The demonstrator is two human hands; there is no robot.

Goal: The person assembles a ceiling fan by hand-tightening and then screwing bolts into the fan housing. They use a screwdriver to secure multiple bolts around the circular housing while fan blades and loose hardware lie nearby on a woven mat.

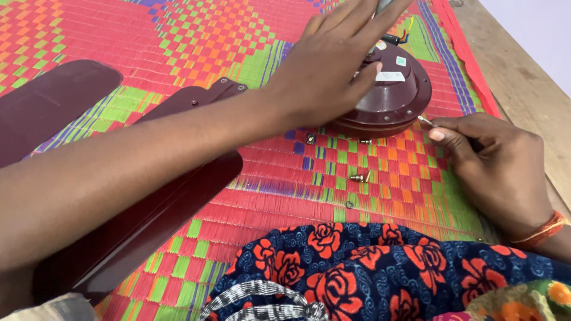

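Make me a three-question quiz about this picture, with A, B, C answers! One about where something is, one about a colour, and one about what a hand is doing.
1. Where do the loose screws lie?
A. On the mat, in front of the motor
B. On top of the motor
C. On the blade

2. What colour is the fan motor?
A. White
B. Dark maroon
C. Green

3. What is the left hand doing?
A. Resting flat on the blade
B. Hanging in the air
C. Pressing down on the motor

Answers:
1 A, the screws sit on the woven mat just in front of the motor.
2 B, its round shell is dark maroon, like the blade.
3 C, its palm and fingers lie over the motor's top, while the right hand has a thin tool in its grip at the rim.
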